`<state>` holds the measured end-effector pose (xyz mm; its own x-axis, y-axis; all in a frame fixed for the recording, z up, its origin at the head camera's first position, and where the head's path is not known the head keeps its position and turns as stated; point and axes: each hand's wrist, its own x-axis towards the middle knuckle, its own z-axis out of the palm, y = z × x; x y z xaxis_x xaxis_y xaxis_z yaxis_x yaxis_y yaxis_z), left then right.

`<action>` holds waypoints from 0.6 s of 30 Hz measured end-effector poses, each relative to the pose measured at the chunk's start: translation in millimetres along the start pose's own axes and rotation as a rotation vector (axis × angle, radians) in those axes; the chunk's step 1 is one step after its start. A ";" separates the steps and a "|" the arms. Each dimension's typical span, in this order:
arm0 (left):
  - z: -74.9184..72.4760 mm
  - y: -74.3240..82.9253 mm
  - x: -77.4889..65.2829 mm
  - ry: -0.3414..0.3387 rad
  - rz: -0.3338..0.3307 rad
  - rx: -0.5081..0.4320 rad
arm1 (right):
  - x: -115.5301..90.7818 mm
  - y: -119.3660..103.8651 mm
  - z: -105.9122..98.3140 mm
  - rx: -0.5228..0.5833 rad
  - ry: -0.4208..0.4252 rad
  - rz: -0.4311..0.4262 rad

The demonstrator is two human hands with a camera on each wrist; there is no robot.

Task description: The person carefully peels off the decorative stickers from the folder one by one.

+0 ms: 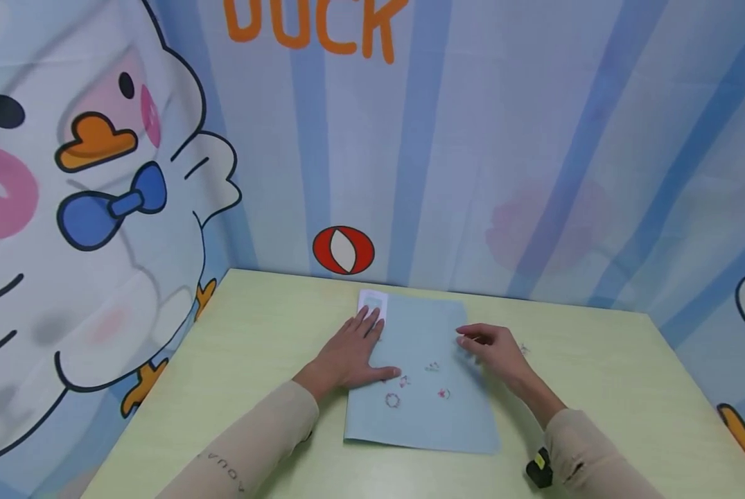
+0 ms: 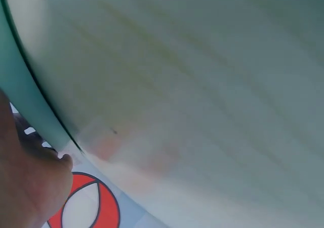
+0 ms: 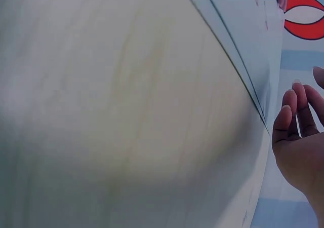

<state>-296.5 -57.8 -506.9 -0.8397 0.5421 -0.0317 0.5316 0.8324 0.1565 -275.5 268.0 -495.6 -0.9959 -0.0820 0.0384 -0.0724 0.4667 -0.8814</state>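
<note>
A pale blue folded sheet or folder (image 1: 422, 423) lies on the table, and its two layers show at the edge in the right wrist view. Small coloured sticker-like designs (image 1: 393, 400) dot its lower half. My left hand (image 1: 353, 353) rests spread on the folder's left side, its fingertips on a small white card (image 1: 373, 298) at the top left corner. By the right edge, my right hand (image 1: 493, 350) hovers with loosely bent fingers; the right wrist view shows the hand (image 3: 304, 137) with thumb and fingers apart, nothing visible between them.
The pale yellow table (image 1: 272, 312) extends on both sides of the folder. A small faint design (image 1: 524, 348) lies on the table beyond my right hand. A printed duck curtain (image 1: 372, 138) stands behind. A black wrist device (image 1: 539, 468) sits at my right cuff.
</note>
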 end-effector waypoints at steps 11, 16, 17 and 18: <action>-0.2 -3.3 0.6 0.011 -0.009 -0.014 | -2.2 -2.6 21.2 -0.057 -0.055 -0.003; -2.4 -2.2 1.7 0.026 0.003 -0.002 | -2.7 -2.5 24.8 -0.060 -0.075 -0.009; -2.3 -2.3 2.0 0.029 0.011 0.007 | -2.9 -2.6 25.2 -0.060 -0.079 -0.009; -2.1 -2.3 2.4 0.030 0.020 0.019 | -3.3 -2.8 25.5 -0.061 -0.084 -0.007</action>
<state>-299.9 -58.6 -505.3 -0.8315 0.5555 0.0012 0.5503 0.8235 0.1380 -270.6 244.5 -505.2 -0.9874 -0.1583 0.0028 -0.0855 0.5186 -0.8508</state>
